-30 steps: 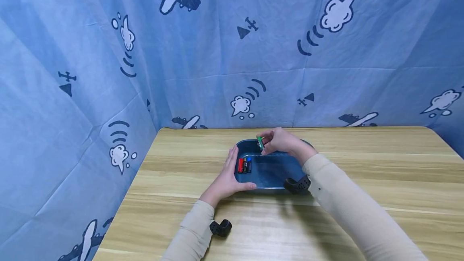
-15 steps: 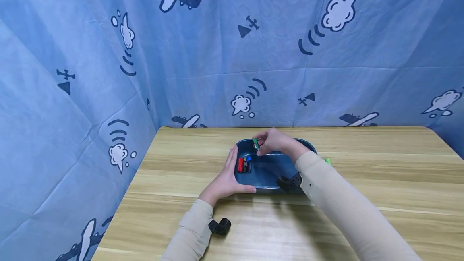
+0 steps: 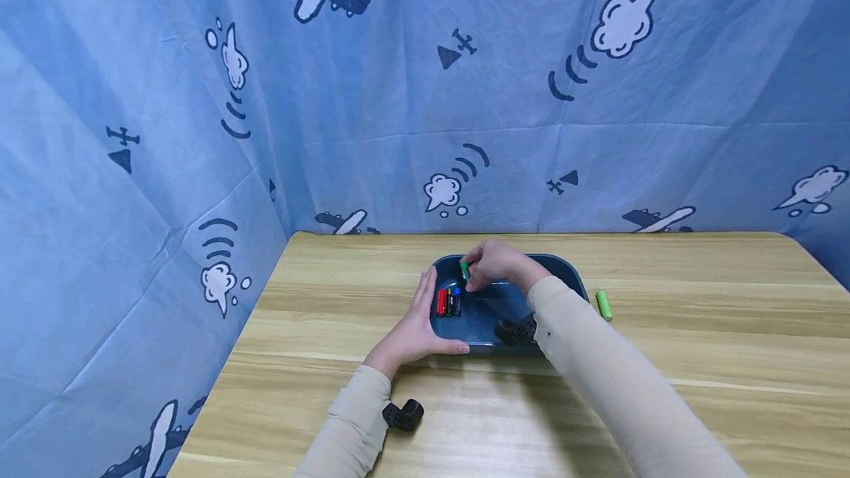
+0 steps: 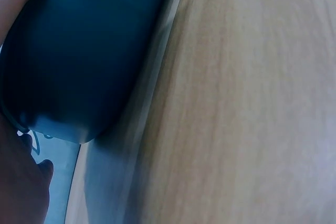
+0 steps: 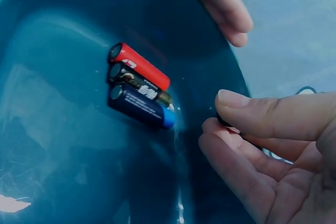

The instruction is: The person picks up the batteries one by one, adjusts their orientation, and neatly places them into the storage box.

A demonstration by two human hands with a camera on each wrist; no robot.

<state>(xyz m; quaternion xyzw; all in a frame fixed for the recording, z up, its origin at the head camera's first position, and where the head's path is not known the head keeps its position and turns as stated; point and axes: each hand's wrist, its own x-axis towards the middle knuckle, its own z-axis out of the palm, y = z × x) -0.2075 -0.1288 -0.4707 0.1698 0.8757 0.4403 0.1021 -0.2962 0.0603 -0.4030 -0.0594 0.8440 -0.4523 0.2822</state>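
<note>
A dark blue plastic bin [image 3: 566, 268] stands on the table. My left hand [image 3: 418, 327] rests against its left end, fingers straight along the side and thumb at the front rim. Between the thumb and fingers of my right hand [image 3: 494, 264] is a green battery [image 3: 465, 271], held above the bin's back left part; the right wrist view mostly hides it. Lying side by side on the bin floor are a red battery [image 5: 144, 67], a black-and-gold battery [image 5: 139, 83] and a dark blue battery [image 5: 140, 107].
A light green battery [image 3: 603, 305] lies on the wooden table [image 3: 697, 330] to the right of the bin. Behind and to the left hangs a blue curtain [image 3: 372, 87] with airplane prints. Each wrist carries a black camera mount [image 3: 403, 415].
My right hand has moved left and slightly down with the green battery, toward the batteries in the bin. The light green battery has come into view from behind the right forearm. My left hand stays put.
</note>
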